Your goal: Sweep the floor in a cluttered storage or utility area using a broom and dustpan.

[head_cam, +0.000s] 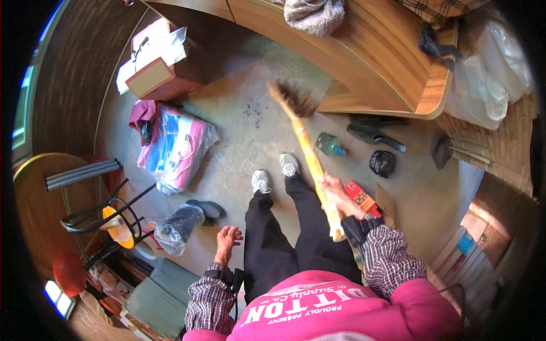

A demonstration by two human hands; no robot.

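My right hand (pixel 338 194) grips the yellow handle of a broom (pixel 308 147). The broom slants away from me, and its dark bristles (pixel 298 98) rest on or just above the floor near the corner of a wooden bed frame. Dark specks of debris (pixel 255 111) lie on the concrete floor (pixel 239 140) to the left of the bristles. My left hand (pixel 228 243) hangs beside my left thigh, fingers loosely curled, with nothing visible in it. A plastic-wrapped roll (pixel 179 228) and dark shoes (pixel 207 209) are on the floor nearby.
A plastic bottle (pixel 329 144), a black bag bundle (pixel 382 163), dark slippers (pixel 375 136) and a red box (pixel 361 197) lie right. Left are a plastic-wrapped pink and blue package (pixel 177 147), cartons (pixel 155 79) and a black-framed chair (pixel 121 221). The wooden bed frame (pixel 375 81) borders the far right.
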